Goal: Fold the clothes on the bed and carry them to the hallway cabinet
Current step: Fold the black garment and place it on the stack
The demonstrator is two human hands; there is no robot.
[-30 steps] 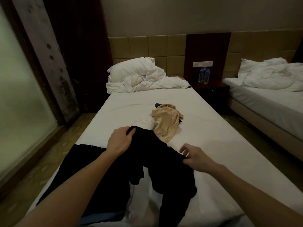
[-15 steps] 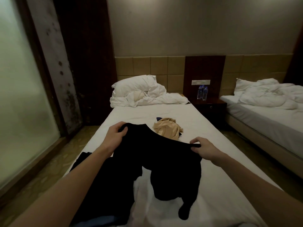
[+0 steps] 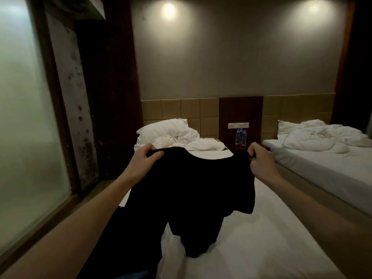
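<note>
The person holds a black short-sleeved cotton T-shirt (image 3: 193, 190) up in the air over the near half of the white-sheeted single bed (image 3: 261, 238). The left hand (image 3: 144, 161) grips the left shoulder of the shirt, its fingers (image 3: 155, 158) curled over the seam beside the neckline. The right hand (image 3: 259, 161) pinches the right shoulder in the same way, fingers clenched round a fold of cloth. The neckline sags in a curve between the two hands, and the body of the shirt hangs down, its lower hem bunched and touching the sheet. A second dark garment (image 3: 124, 228) lies on the near left part of the bed, partly hidden behind the left forearm.

The step in hand looks like shaking the shirt out before folding. To do it well, both hands should likely keep hold at matching points on the shoulders, level with each other, so that the cloth hangs square. The hem seems twisted, so a light shake may free it. The shirt could then go down flat on the bare sheet to the right, away from the other dark garment, before the sleeves are turned in.

At the far end sit a white pillow (image 3: 161, 129) and crumpled white bedding (image 3: 201, 143).
</note>
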